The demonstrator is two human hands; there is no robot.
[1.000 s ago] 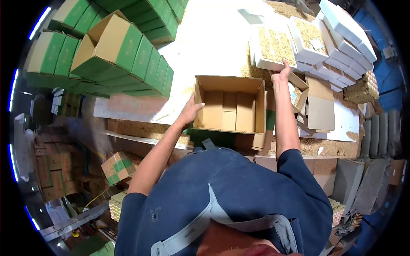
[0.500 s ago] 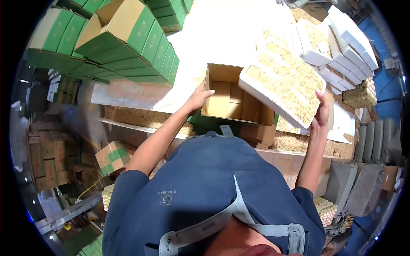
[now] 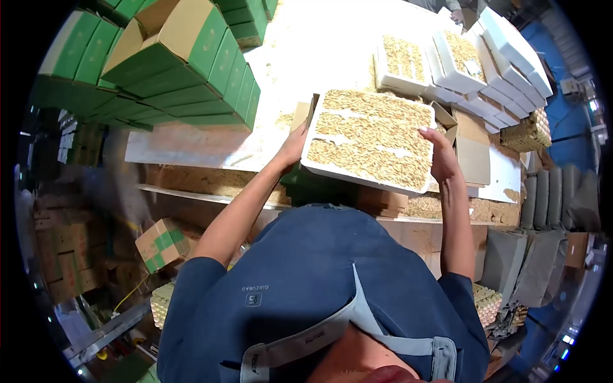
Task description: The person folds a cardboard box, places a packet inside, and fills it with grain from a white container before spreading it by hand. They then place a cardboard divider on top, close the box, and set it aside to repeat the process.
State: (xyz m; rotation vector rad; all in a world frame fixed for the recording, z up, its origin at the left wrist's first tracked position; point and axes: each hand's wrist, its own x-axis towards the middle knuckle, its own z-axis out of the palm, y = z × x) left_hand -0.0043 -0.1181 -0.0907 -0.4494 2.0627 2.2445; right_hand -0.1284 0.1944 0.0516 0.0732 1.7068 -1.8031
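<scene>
A white foam box, its open top full of straw-coloured husks, is held level over an open cardboard box, most of which it hides. My right hand grips the foam box's right side, thumb over the rim and fingers down the outer wall. At the other side, my left hand is closed on the left wall of the cardboard box, right beside the foam box's left edge; its fingertips are partly hidden.
Green cartons are stacked at the left, the top one open. More husk-filled foam boxes stand at the back right, with another person's hand behind them. A flattened brown cardboard piece lies right of my right hand. Loose husks lie along the table's front.
The foam box has moved left and levelled out, from tilted at the right of the cardboard box to over its opening. My right hand moved left with it; my left hand stayed at the cardboard wall.
</scene>
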